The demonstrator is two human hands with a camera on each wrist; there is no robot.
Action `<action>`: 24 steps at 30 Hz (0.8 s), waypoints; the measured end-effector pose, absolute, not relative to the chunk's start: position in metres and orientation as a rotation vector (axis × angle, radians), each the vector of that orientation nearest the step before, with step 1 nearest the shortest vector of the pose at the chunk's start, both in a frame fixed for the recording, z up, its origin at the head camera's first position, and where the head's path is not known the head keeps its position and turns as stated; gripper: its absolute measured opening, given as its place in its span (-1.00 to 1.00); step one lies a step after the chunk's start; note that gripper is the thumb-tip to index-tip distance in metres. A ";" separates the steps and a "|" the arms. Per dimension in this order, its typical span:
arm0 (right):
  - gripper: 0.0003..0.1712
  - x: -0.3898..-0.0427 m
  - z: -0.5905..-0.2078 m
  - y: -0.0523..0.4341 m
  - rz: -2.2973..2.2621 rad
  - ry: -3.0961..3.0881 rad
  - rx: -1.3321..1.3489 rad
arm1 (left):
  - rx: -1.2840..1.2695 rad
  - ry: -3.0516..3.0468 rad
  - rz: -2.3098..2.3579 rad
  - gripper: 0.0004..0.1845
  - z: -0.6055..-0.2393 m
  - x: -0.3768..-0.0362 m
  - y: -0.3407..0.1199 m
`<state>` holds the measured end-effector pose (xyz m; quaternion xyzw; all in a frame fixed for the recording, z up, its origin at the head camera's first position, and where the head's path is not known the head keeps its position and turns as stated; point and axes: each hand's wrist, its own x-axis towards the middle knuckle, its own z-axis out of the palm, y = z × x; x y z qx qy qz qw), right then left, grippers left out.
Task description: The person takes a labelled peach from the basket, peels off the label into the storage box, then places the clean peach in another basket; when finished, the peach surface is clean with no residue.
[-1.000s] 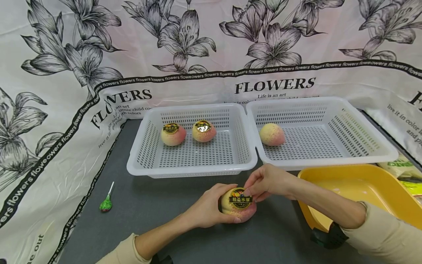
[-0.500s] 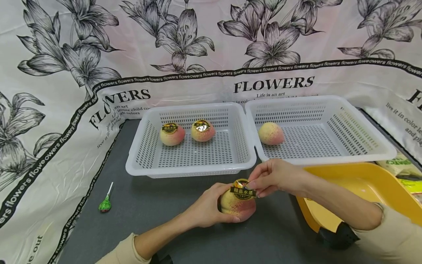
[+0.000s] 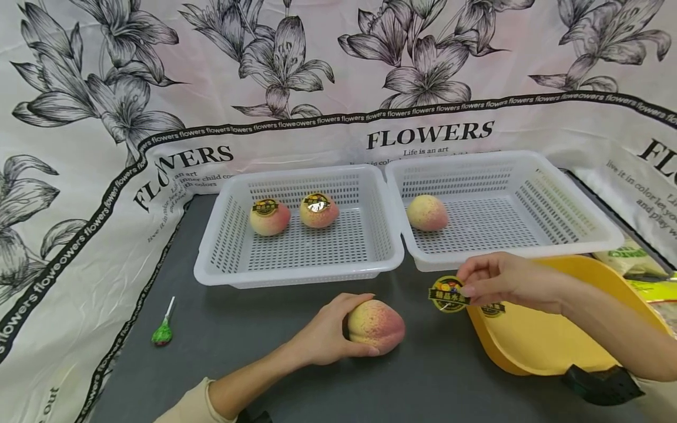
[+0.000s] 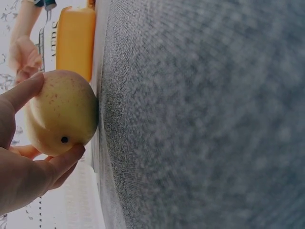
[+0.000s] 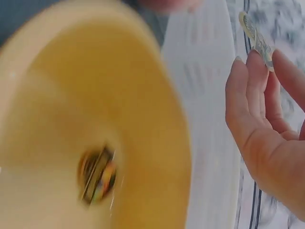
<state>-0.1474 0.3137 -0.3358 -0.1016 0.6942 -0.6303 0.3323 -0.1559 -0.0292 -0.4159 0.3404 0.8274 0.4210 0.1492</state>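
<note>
My left hand (image 3: 329, 333) holds a pink-and-yellow peach (image 3: 376, 326) on the dark table, thumb on the near side and fingers on the far side. In the left wrist view the peach (image 4: 61, 112) shows a small dark dot at one end. My right hand (image 3: 510, 283) pinches a round black-and-gold sticker (image 3: 448, 294) by its edge, apart from the peach and beside the yellow tray's left edge. In the right wrist view the sticker (image 5: 256, 40) is seen nearly edge-on between thumb and fingertips.
Inside the yellow tray (image 3: 534, 358) lies another sticker (image 3: 493, 309). The left white basket (image 3: 296, 276) holds two stickered peaches (image 3: 319, 210); the right basket (image 3: 518, 251) holds one bare peach (image 3: 427, 212). A green lollipop (image 3: 162, 333) lies at left, plastic packets (image 3: 632, 258) at far right.
The sticker has come off the peach between my right fingers. My right hand has moved right with it, toward the yellow tray. My left hand keeps its hold on the peach.
</note>
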 end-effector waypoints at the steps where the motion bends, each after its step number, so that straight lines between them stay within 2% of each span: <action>1: -0.88 -0.146 -0.336 0.324 -1.653 1.819 -0.266 | 0.977 2.378 1.210 -0.13 -0.416 -0.156 -0.030; 7: -0.84 -0.136 -0.352 0.379 -1.613 1.929 -0.235 | 0.985 2.363 1.222 -0.13 -0.415 -0.155 -0.031; 12: -0.83 -0.124 -0.370 0.408 -1.568 1.933 -0.178 | 0.986 2.359 1.207 -0.14 -0.417 -0.156 -0.031; 18: -0.81 -0.116 -0.391 0.410 -1.542 1.882 -0.143 | 0.970 2.363 1.200 -0.14 -0.417 -0.156 -0.031; 24: -0.69 -0.112 -0.400 0.398 -1.412 1.985 -0.097 | 0.972 2.363 1.198 -0.15 -0.416 -0.155 -0.030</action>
